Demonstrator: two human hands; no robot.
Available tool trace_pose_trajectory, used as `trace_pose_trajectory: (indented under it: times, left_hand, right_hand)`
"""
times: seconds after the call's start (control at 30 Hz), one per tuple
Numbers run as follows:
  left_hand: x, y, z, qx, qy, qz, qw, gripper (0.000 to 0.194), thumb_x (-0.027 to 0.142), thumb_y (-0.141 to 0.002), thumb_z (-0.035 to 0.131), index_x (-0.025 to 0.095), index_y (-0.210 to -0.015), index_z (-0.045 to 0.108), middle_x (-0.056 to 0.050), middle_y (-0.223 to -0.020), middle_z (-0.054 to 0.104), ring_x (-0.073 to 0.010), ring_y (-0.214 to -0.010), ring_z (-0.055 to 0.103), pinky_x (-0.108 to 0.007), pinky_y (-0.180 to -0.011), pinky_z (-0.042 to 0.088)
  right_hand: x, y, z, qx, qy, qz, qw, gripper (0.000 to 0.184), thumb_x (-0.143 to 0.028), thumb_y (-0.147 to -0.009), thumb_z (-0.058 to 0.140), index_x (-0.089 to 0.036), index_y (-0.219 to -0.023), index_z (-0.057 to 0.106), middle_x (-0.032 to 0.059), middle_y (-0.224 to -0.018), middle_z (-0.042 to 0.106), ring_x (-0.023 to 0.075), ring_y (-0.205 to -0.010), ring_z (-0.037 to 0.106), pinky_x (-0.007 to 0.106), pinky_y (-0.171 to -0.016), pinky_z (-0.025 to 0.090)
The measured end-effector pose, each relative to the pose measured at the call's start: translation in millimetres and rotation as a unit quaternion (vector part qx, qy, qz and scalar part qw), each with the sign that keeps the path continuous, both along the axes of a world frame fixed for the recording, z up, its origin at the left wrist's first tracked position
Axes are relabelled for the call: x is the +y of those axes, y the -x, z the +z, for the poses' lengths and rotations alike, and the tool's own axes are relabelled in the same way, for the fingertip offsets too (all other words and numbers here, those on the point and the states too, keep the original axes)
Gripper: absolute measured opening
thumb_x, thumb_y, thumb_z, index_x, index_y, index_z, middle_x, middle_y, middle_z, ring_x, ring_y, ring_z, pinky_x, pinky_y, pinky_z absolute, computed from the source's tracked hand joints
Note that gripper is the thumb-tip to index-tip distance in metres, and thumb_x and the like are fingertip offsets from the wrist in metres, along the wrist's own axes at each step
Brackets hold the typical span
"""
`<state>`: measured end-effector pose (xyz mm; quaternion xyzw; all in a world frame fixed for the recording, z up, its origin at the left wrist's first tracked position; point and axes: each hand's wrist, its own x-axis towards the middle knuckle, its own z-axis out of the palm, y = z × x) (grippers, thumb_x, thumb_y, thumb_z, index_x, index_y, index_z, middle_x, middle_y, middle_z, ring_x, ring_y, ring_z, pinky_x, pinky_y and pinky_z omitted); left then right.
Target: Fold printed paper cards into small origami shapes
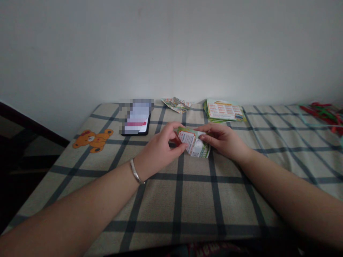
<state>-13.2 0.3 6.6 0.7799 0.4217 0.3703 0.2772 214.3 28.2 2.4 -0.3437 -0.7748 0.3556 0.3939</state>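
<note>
Left hand (pixel 163 144) and right hand (pixel 223 140), each grip pinching one folded paper (pixel 193 143), over checked cloth (pixel 160 205), phone (pixel 138 123) off to the left, crumpled paper (pixel 177 105) and leaflet stack (pixel 224 111) beyond.

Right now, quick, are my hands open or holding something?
Left hand: closed, holding the left side of the paper.
Right hand: closed, holding the right side of the same paper.

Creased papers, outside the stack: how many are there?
2: one creased paper held between the left hand and right hand, another crumpled paper by the wall, between phone and stack. Others may be hidden.
</note>
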Motion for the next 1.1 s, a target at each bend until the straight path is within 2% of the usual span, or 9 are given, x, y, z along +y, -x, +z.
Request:
trace_pose_trajectory:
  times: [0.07,0.2,0.33,0.47,0.67,0.87,1.1]
  left_hand:
    - [1.2,0.2,-1.4,0.011,0.013,0.022,1.0,0.034,0.027,-0.084,0.062,0.021,-0.114,0.048,0.0,-0.084,0.068,-0.0153,-0.078,0.067,-0.028,-0.069,0.049]
    - [5.1,1.1,-4.8,0.053,0.028,0.044,0.997,0.03,0.029,-0.082,0.063,0.023,-0.109,0.053,0.0,-0.089,0.068,-0.0177,-0.082,0.066,-0.03,-0.071,0.049]
    - [8.9,2.5,-5.2,0.129,0.003,0.063,0.99,0.026,0.03,-0.081,0.064,0.023,-0.105,0.057,-0.001,-0.095,0.067,-0.0192,-0.086,0.063,-0.031,-0.072,0.048]
    - [10.1,3.6,-3.6,0.171,-0.034,0.066,0.983,0.024,0.029,-0.081,0.064,0.022,-0.104,0.059,-0.002,-0.095,0.066,-0.0194,-0.087,0.061,-0.031,-0.074,0.046]
    - [10.8,4.6,-4.0,0.17,-0.053,0.062,0.982,0.03,0.028,-0.081,0.064,0.02,-0.109,0.058,-0.003,-0.096,0.066,-0.0199,-0.087,0.061,-0.033,-0.075,0.047]
    - [13.9,6.6,-5.0,0.152,-0.037,0.07,0.985,0.028,0.029,-0.084,0.063,0.02,-0.11,0.058,-0.002,-0.091,0.066,-0.0187,-0.084,0.062,-0.032,-0.073,0.047]
    - [16.7,9.3,-3.1,0.203,-0.062,0.053,0.976,0.02,0.026,-0.085,0.061,0.021,-0.104,0.064,-0.003,-0.094,0.067,-0.0206,-0.09,0.06,-0.036,-0.081,0.046]
  right_hand:
    - [-0.4,0.7,-2.0,-0.016,0.015,-0.012,1.0,0.022,-0.03,-0.084,0.066,-0.022,-0.104,0.069,0.0044,-0.097,0.073,0.016,-0.082,0.067,0.031,-0.073,0.055]
    - [-2.7,2.6,-3.9,-0.056,0.015,-0.02,0.998,0.026,-0.025,-0.083,0.065,-0.023,-0.109,0.068,0.0032,-0.098,0.072,0.0146,-0.08,0.065,0.028,-0.069,0.053]
    - [-5.6,3.9,-0.1,-0.105,0.009,-0.033,0.994,0.038,-0.024,-0.08,0.067,-0.022,-0.118,0.063,0.0033,-0.099,0.07,0.0107,-0.067,0.058,0.025,-0.056,0.047]
    - [-6.7,2.8,1.9,-0.169,-0.023,-0.045,0.984,0.046,-0.021,-0.075,0.071,-0.021,-0.119,0.057,0.0043,-0.104,0.065,0.0084,-0.063,0.052,0.023,-0.053,0.042]
    - [-2.3,-0.3,-5.4,-0.177,-0.037,-0.042,0.983,0.031,-0.02,-0.075,0.069,-0.022,-0.101,0.053,-0.0005,-0.088,0.057,0.0071,-0.057,0.048,0.022,-0.05,0.039]
    - [-0.1,-1.5,-6.7,-0.139,-0.033,-0.04,0.989,0.019,-0.017,-0.076,0.067,-0.021,-0.09,0.054,0.0049,-0.111,0.055,0.0051,-0.059,0.05,0.022,-0.052,0.046]
    - [-0.1,-2.0,-8.7,-0.121,-0.001,-0.03,0.992,0.012,-0.015,-0.077,0.065,-0.019,-0.087,0.06,0.0081,-0.124,0.05,0.003,-0.058,0.055,0.024,-0.055,0.051]
